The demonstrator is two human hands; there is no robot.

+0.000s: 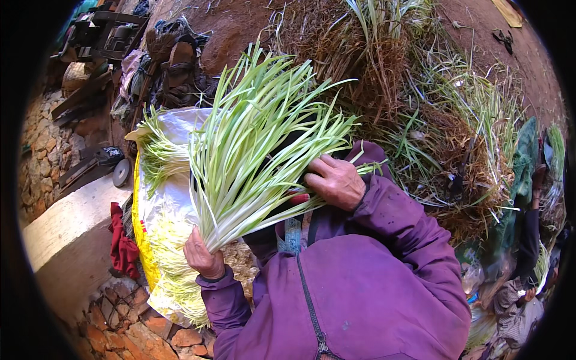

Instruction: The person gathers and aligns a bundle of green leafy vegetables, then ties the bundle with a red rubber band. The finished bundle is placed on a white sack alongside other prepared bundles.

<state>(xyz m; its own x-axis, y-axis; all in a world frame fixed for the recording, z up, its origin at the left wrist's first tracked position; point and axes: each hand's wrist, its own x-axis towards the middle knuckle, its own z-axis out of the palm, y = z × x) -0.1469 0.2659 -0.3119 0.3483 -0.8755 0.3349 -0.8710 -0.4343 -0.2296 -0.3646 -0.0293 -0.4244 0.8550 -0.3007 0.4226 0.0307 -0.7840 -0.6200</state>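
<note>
My left hand [204, 256] grips the pale lower ends of a large fanned bunch of long green leafy stalks [252, 148]. At the bunch's right side, my right hand [337, 182] has its fingers closed around some of the leaves. Something red shows just left of those fingers, mostly hidden. Beside and below the bunch, a white and yellow woven sack [173, 193] lies spread out, bearing a smaller bunch of green stalks [166, 153] near its top and pale cut stalks [175, 265] lower down. The lower ends inside my left hand are hidden.
Heaps of uprooted plants with brown roots [382, 76] lie ahead and to the right. A concrete ledge [76, 225], a red cloth [122, 243] and stone paving [148, 333] are at the left. Another person [517, 310] holds stalks at the far lower right.
</note>
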